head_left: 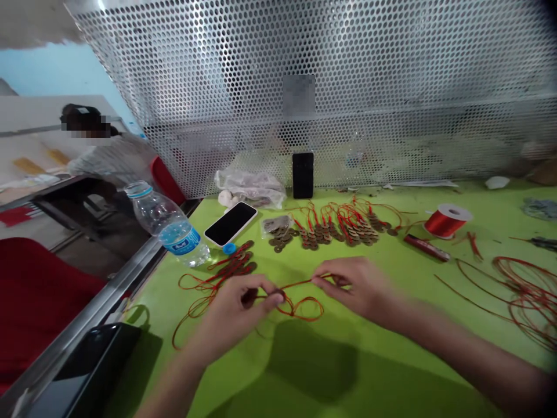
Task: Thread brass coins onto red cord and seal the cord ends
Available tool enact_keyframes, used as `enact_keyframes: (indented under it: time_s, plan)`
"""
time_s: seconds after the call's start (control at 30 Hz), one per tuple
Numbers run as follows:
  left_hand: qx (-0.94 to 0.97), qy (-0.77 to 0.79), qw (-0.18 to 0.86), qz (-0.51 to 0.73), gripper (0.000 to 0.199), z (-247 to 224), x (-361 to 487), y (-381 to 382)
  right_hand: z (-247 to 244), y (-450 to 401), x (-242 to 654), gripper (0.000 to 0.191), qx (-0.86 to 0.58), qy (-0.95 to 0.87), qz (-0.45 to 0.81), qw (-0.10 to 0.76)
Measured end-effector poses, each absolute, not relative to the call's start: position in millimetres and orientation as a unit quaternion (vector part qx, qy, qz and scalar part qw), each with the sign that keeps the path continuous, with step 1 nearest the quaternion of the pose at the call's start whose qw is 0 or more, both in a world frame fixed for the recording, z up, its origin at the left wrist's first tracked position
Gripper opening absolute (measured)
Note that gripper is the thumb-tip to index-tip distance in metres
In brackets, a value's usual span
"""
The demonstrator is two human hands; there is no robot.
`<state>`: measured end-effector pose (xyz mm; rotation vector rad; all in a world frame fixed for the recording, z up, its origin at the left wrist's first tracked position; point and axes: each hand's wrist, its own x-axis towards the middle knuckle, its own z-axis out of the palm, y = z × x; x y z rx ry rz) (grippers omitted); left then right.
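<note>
Between my hands, above the green table, a thin red cord point(298, 284) is stretched. My left hand point(237, 310) pinches it along with a small dark round piece, perhaps a coin; the fingertips partly cover it. My right hand point(352, 287) grips the cord between thumb and forefinger. A loop of the cord hangs below and between the hands. Coins with red cords point(237, 262) lie just beyond my left hand. Farther back are rows of coins with red tassels point(343, 227) and a small plastic bag of coins point(276, 225).
A water bottle point(169, 226) and a white-edged phone point(231, 223) stand and lie at left. A dark phone point(303, 176) leans on the perforated metal panel point(391, 75). Right are a red spool point(446, 222), a marker-like tube point(426, 248) and coiled cord point(528, 296). A person sits far left.
</note>
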<state>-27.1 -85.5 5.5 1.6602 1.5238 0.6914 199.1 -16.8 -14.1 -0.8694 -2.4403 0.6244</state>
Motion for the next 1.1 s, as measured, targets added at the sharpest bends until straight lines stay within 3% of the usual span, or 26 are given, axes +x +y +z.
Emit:
enact_keyframes:
  time_s: [0.2,0.4,0.6,0.8,0.9,1.1]
  plan:
    - [0.651,0.659,0.299,0.229,0.03,5,-66,-74,-30,9,224,0.031,-0.408,-0.839,0.262,0.247]
    - [0.703,0.636,0.211,0.237,0.023,6,-36,-86,-27,-2,203,0.026,-0.291,-0.908,0.192,0.233]
    - [0.731,0.57,0.278,0.252,0.012,-10,-1,-93,-10,-16,178,0.023,-0.174,-0.961,0.041,0.21]
    - [0.675,0.635,0.256,0.275,0.017,-17,-6,-84,-14,26,160,0.023,-0.225,-0.939,0.141,0.218]
    - [0.647,0.657,0.27,0.279,0.023,-16,-8,-82,-35,66,148,0.024,-0.301,-0.922,0.109,0.217]
    - [0.639,0.643,0.319,0.275,0.022,-22,-3,-81,-68,99,133,0.026,-0.295,-0.938,0.097,0.157]
